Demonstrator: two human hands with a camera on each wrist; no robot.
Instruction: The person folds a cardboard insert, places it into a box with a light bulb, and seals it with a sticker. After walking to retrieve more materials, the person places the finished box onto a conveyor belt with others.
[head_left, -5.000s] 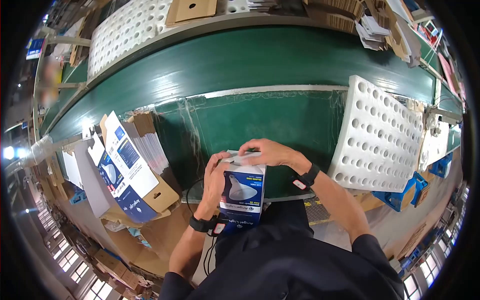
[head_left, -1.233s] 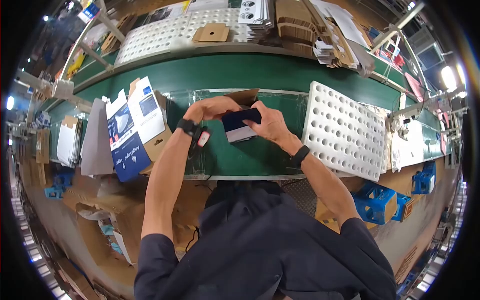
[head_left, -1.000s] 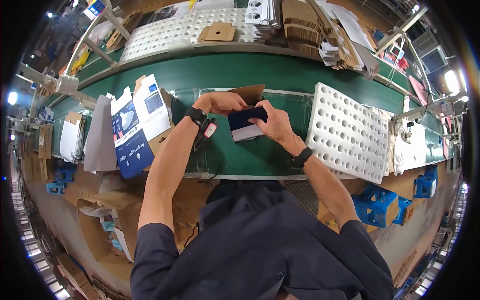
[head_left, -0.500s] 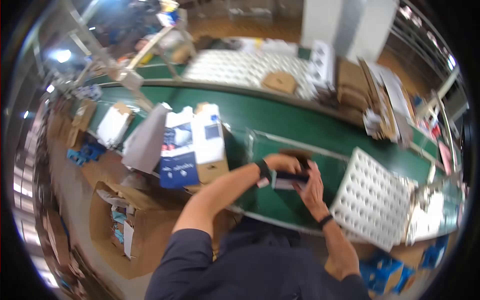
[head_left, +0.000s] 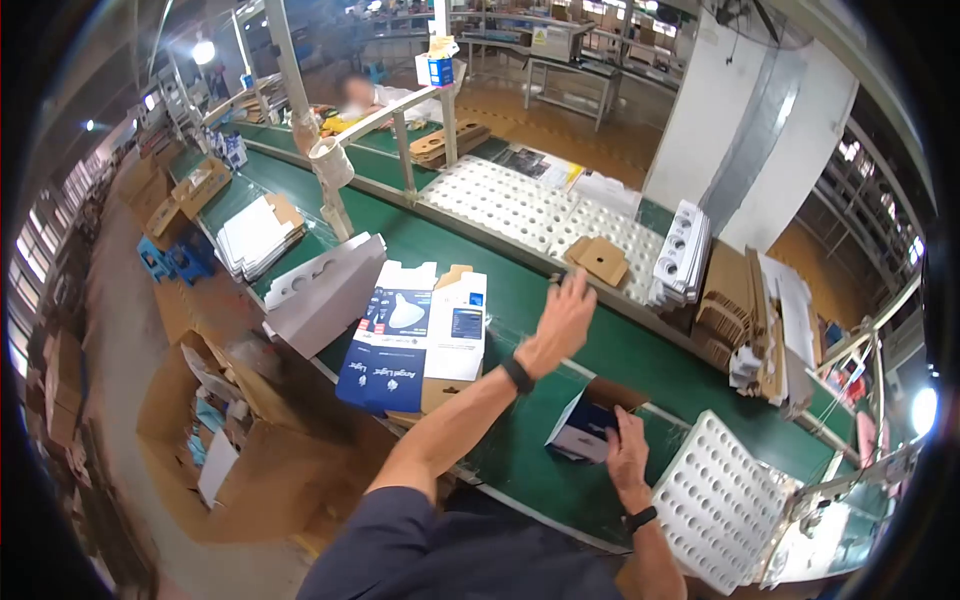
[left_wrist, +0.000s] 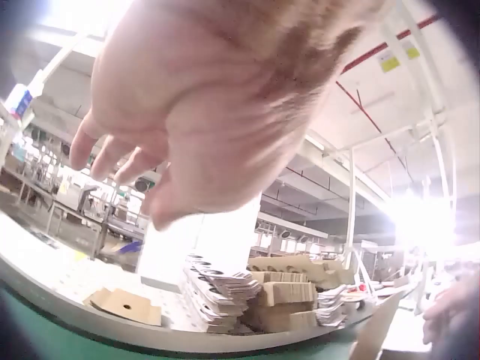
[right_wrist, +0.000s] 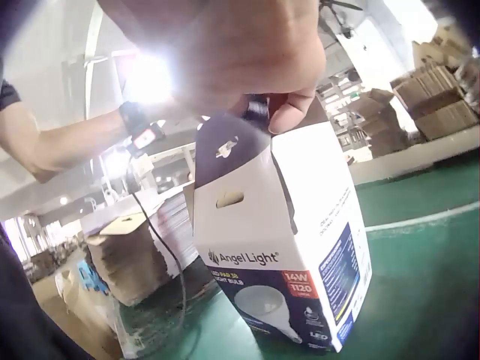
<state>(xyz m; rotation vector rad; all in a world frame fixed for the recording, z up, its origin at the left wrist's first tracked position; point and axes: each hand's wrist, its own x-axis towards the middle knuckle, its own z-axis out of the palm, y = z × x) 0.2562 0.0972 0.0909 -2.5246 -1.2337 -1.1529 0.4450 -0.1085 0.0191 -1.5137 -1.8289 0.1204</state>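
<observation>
An upright light bulb box [head_left: 583, 428] with raised top flaps stands on the green bench; its printed side shows in the right wrist view [right_wrist: 277, 277]. My right hand [head_left: 628, 452] pinches the box's upper edge, the thumb and fingertips at a flap in the right wrist view [right_wrist: 247, 67]. My left hand [head_left: 562, 322] is stretched out over the bench, just short of a brown cardboard insert [head_left: 598, 261] on the back shelf. Its fingers are extended and hold nothing; the left wrist view shows the palm [left_wrist: 202, 112] above the shelf and the insert [left_wrist: 126, 306].
Flat printed cartons [head_left: 400, 340] lean at the left, with a large cardboard box [head_left: 270, 480] below. A white foam tray [head_left: 718, 505] stands at the right. Along the back shelf are foam trays [head_left: 500, 200], white inserts [head_left: 683, 250] and stacked brown cardboard [head_left: 728, 295].
My left hand has left the box and moved up and forward to the back shelf. My right hand has stayed at the box. The head view has swung, showing more of the room.
</observation>
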